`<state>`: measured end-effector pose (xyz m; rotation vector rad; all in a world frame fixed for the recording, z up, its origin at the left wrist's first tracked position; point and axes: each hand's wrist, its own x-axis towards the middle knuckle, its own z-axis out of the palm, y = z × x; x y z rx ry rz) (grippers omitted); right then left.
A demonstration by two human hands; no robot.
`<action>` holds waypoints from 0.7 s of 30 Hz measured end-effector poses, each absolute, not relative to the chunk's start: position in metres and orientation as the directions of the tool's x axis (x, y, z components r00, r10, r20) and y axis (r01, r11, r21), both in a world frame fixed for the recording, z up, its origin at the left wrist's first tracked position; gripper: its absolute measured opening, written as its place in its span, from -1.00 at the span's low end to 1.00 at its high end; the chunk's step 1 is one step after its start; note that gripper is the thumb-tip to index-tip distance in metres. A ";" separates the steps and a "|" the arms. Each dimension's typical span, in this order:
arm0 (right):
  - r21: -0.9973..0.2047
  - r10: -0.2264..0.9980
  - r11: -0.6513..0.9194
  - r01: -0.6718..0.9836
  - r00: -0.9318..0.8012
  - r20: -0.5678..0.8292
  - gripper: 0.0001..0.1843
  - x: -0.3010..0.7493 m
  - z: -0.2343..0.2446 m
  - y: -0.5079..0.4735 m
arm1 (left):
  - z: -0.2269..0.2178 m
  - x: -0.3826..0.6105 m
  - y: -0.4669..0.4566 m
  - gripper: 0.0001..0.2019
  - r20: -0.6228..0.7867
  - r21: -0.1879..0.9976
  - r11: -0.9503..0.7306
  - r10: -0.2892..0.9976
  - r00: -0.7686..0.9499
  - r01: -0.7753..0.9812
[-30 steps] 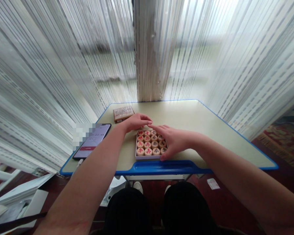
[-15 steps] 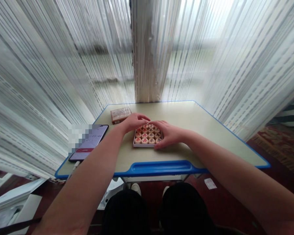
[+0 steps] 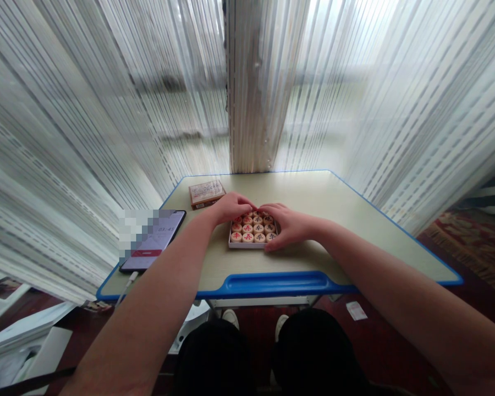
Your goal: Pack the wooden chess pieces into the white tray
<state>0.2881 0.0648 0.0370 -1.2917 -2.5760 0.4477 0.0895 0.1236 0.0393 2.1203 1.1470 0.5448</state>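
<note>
A shallow white box (image 3: pixel 247 246) sits on the desk, filled with rows of round wooden xiangqi pieces (image 3: pixel 248 229). Red characters mark the pieces on the left, black ones those on the right. My right hand (image 3: pixel 289 224) is around the box's right side, thumb at the near right corner and fingers at the far edge. Over the far left part of the box, my left hand (image 3: pixel 234 208) is closed, thumb and fingers bent together above the far row. What it may hold is hidden, as are some far pieces.
Behind my left hand lies a brown-edged box lid (image 3: pixel 207 193). A phone (image 3: pixel 154 242) with a white cable lies at the desk's left edge. A blue pencil groove (image 3: pixel 276 281) runs along the near edge of the desk (image 3: pixel 322 192). Striped curtains (image 3: pixel 256 99) hang behind.
My left hand's thumb and fingers have drawn in lower over the far row. My right hand keeps its place on the box. The whole view has shifted slightly.
</note>
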 end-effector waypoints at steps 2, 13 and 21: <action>-0.373 0.809 0.561 0.739 -0.585 0.058 0.08 0.288 0.037 0.065 | 0.039 0.089 0.124 -0.68 0.048 0.718 -0.395 0.850 0.525 0.573; -0.416 0.804 0.565 0.712 -0.588 0.086 0.13 0.292 0.033 0.070 | 0.033 0.089 0.132 -0.62 0.067 0.764 -0.378 0.853 0.518 0.523; -0.437 0.844 0.521 0.733 -0.520 0.133 0.09 0.298 0.029 0.081 | 0.032 0.083 0.138 -0.42 0.052 0.775 -0.300 0.908 0.416 0.557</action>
